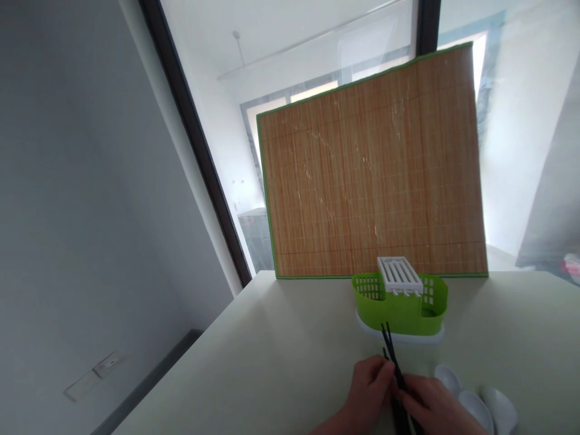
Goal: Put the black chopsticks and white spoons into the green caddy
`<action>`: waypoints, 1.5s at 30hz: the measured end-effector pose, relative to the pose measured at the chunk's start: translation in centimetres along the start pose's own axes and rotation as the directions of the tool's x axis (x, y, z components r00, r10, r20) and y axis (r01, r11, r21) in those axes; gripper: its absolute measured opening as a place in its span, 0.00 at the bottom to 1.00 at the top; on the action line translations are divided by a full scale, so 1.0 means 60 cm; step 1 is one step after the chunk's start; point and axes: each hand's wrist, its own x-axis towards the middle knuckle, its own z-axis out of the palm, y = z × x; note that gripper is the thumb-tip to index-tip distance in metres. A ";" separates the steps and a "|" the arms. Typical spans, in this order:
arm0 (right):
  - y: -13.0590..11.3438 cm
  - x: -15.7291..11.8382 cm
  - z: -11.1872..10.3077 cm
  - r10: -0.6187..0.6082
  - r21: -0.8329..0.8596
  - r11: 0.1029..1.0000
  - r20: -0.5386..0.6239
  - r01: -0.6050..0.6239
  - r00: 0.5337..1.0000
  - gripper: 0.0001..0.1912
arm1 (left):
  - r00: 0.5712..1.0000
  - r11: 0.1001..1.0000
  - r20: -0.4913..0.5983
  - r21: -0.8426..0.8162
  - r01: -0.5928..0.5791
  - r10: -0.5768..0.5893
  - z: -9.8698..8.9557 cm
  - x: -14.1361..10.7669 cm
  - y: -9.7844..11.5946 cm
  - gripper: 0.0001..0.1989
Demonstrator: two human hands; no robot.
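Note:
Several black chopsticks (393,356) point forward from between my two hands, low in the view. My left hand (369,383) is closed, its thumb and fingers pinching them from the left. Fingers bent, my right hand (426,399) grips the same dark sticks from the right. Their thicker ends run down out of the bottom of the frame. Just beyond the tips stands a green cutlery holder (394,313) on a white base, with a white slatted rack across its middle. Beside my right hand lie white spoons (475,408), partly cut off.
A bamboo mat (374,175) with green edging stands upright at the back of the white table (272,362), against glass panels. A grey wall (90,211) with a socket plate (93,374) rises on the left.

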 end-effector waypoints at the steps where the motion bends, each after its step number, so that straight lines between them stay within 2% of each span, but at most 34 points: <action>1: 0.003 -0.001 0.009 0.007 0.005 1.000 0.011 -0.007 1.000 0.15 | 0.999 0.998 -0.017 0.040 0.048 -0.047 0.002 0.003 -0.006 0.24; 5: 0.022 0.001 0.022 0.030 -0.008 1.000 0.031 -0.030 0.999 0.16 | 0.980 0.969 -0.042 0.148 0.198 -0.194 -0.001 0.011 -0.020 0.22; 7: 0.032 0.004 0.014 0.035 -0.037 0.999 0.011 -0.034 0.999 0.17 | 0.976 0.954 -0.023 0.206 0.218 -0.218 -0.007 0.007 -0.016 0.22; 9: 0.037 0.006 -0.001 0.036 -0.080 0.996 -0.061 -0.040 0.998 0.17 | 0.975 0.900 -0.017 0.382 0.211 -0.221 -0.012 0.000 -0.005 0.21; 10: 0.036 0.006 -0.010 0.031 -0.091 0.995 -0.108 -0.041 0.994 0.18 | 0.977 0.835 -0.025 0.515 0.192 -0.210 -0.012 -0.004 0.002 0.21; 12: 0.029 0.004 -0.028 0.005 -0.072 0.997 -0.195 -0.019 0.981 0.17 | 0.987 0.627 -0.042 0.768 0.130 -0.153 -0.009 -0.012 0.014 0.20; 14: 0.015 -0.001 -0.045 -0.056 -0.010 0.998 -0.275 0.055 0.960 0.15 | 0.995 0.430 -0.029 0.900 0.067 -0.095 -0.003 -0.019 0.020 0.20; 16: 0.002 -0.006 -0.057 -0.131 0.009 0.990 -0.359 0.143 0.924 0.13 | 0.998 0.337 0.002 0.941 0.020 -0.064 0.003 -0.023 0.020 0.23; 18: -0.004 -0.009 -0.062 -0.205 -0.043 0.978 -0.406 0.206 0.891 0.12 | 0.999 0.318 0.024 0.948 -0.008 -0.044 0.005 -0.024 0.016 0.24; 20: 0.000 -0.007 -0.058 -0.243 -0.118 0.970 -0.389 0.213 0.889 0.11 | 1.000 0.356 0.010 0.934 -0.005 -0.013 0.003 -0.022 0.013 0.24; 21: 0.005 -0.006 -0.054 -0.243 -0.139 0.969 -0.368 0.205 0.897 0.11 | 1.000 0.403 -0.009 0.915 0.007 0.003 0.000 -0.020 0.013 0.24; 23: 0.017 -0.002 -0.045 -0.218 -0.131 0.974 -0.324 0.184 0.920 0.11 | 0.998 0.558 -0.050 0.830 0.016 0.045 -0.007 -0.015 0.019 0.21; 26: 0.031 0.000 -0.038 -0.188 -0.056 0.982 -0.298 0.180 0.936 0.10 | 0.980 0.836 -0.101 0.542 -0.089 0.170 -0.013 -0.008 0.043 0.15; 28: 0.029 -0.002 -0.040 -0.191 -0.025 0.981 -0.283 0.192 0.940 0.10 | 0.956 0.923 -0.134 0.326 -0.206 0.261 -0.012 -0.002 0.069 0.11; 31: 0.017 -0.008 -0.047 -0.206 -0.024 0.978 -0.241 0.207 0.948 0.11 | 0.943 0.950 -0.124 0.087 -0.301 0.310 -0.002 0.008 0.113 0.15; 34: 0.009 -0.010 -0.051 -0.237 -0.043 0.972 -0.212 0.233 0.948 0.12 | 0.945 0.945 -0.059 -0.028 -0.325 0.323 0.009 0.021 0.149 0.16; 38: 0.012 -0.007 -0.053 -0.277 -0.035 0.961 -0.205 0.275 0.939 0.15 | 0.939 0.940 0.018 0.008 -0.342 0.342 0.013 0.034 0.171 0.10; 45: 0.013 -0.003 -0.058 -0.262 0.009 0.964 -0.179 0.268 0.948 0.12 | 0.941 0.939 0.024 0.052 -0.339 0.338 0.008 0.043 0.173 0.08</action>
